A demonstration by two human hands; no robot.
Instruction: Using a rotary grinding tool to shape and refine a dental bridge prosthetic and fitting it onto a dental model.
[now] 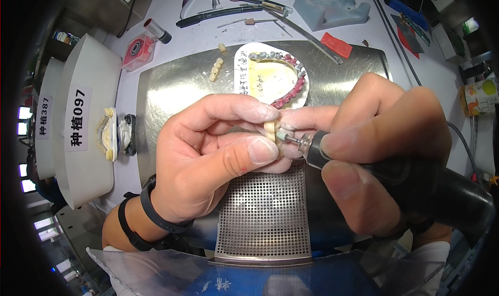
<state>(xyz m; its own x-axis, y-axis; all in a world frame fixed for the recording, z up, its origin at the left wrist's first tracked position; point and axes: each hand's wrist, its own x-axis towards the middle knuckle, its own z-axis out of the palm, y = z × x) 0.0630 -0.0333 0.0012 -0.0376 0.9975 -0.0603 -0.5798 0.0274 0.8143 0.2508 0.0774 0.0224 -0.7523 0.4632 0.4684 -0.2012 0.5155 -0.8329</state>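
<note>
My left hand (200, 150) is closed, pinching a small cream-coloured dental bridge (270, 130) between thumb and index finger. Much of that piece is covered by my fingertips. In my right hand (382, 135) is a black rotary handpiece (452, 192), gripped like a pen. Its pale green grinding bit (282, 136) meets the side of the bridge. White dust coats my fingertips. Just beyond my hands lies a plaster dental model (269, 78) with grey and dark pink teeth. Another tooth-coloured bridge (216, 69) and a single crown (222, 47) rest to its left.
Under my hands are a metal work plate (176, 88) and a perforated grille (262, 218). A clear shield (156, 270) crosses the near edge. White bins (88, 119) stand left. Farther back are a grey-blue stand (332, 10), a red piece (336, 45), tools and a cable (405, 67).
</note>
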